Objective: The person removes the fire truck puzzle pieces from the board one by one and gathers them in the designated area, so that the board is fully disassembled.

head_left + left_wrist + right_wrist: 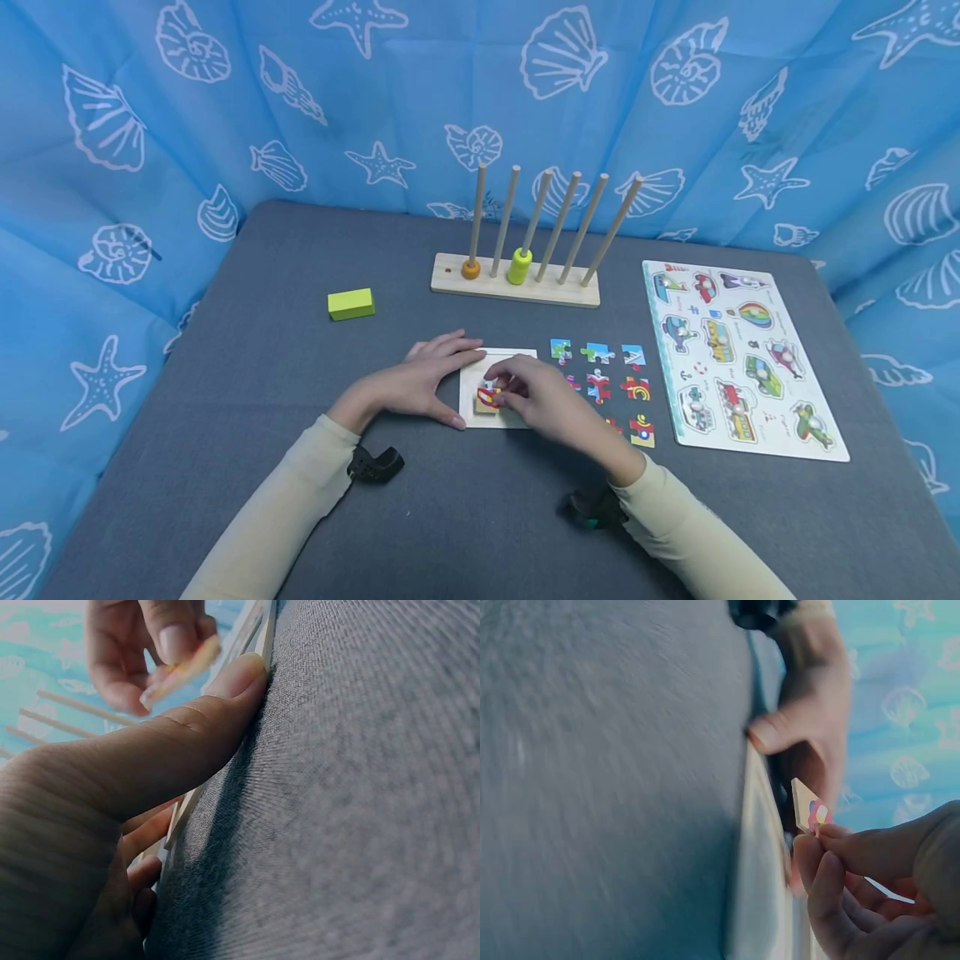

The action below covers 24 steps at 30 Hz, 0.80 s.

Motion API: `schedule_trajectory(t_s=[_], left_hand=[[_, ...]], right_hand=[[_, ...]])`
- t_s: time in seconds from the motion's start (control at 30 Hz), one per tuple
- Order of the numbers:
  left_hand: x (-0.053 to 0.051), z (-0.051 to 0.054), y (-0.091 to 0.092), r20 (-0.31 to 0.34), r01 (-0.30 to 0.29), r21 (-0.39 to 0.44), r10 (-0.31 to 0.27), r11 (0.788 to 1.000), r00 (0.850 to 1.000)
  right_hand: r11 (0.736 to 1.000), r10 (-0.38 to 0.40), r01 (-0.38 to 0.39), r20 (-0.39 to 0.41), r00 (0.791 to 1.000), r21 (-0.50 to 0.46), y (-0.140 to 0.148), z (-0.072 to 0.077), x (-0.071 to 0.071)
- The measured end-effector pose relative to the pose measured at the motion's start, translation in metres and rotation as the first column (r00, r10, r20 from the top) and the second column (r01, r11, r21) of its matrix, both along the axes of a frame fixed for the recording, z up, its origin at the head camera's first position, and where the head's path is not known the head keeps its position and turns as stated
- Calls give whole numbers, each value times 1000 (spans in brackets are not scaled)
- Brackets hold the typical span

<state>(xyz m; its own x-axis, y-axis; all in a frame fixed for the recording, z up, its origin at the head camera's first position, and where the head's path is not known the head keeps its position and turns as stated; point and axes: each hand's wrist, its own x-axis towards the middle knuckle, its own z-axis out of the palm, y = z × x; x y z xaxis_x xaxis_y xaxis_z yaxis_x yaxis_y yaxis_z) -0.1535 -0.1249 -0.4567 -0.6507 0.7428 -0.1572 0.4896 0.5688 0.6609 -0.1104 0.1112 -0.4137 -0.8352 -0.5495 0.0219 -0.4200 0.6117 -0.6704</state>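
Observation:
My right hand [543, 398] pinches a jigsaw piece [487, 398] between thumb and fingertips, above a small square puzzle tray [467, 398]. The piece has a red and yellow print and a bare wooden edge; in the right wrist view the piece [810, 808] is tilted, apart from the tray. My left hand [408, 386] lies at the tray's left side with fingers fairly straight. Its thumb [236, 679] touches the near corner, and the other fingers reach towards the far edge. Both hands cover part of the tray's inside.
Several loose jigsaw pieces [597, 387] lie in rows right of the tray. Beyond them is a vehicle peg puzzle board [708, 400]. A wooden peg stand [517, 289] with orange and green beads stands behind; a lime-green block [351, 305] lies at the left.

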Motion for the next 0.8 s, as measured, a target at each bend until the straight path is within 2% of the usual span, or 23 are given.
schedule_trajectory(t_s=[0.2,0.37,0.43,0.6,0.8], left_hand=[[0,1,1,2,3,-12,-3,1000,1000],[0,1,-1,0,7,-20,-7,1000,1000],[0,0,-1,-4,8,-21,-8,1000,1000],[0,0,-2,-6,9,-17,-9,1000,1000],[-1,0,0,-1,10,-20,-10,1000,1000]], right_hand=[[998,-65,65,19,998,14,36,9,-2],[993,-111,110,22,994,34,65,9,4],[992,-118,116,47,992,44,73,8,7],[989,-138,131,129,982,66,83,6,16],[986,-161,151,179,970,68,85,2,20]])
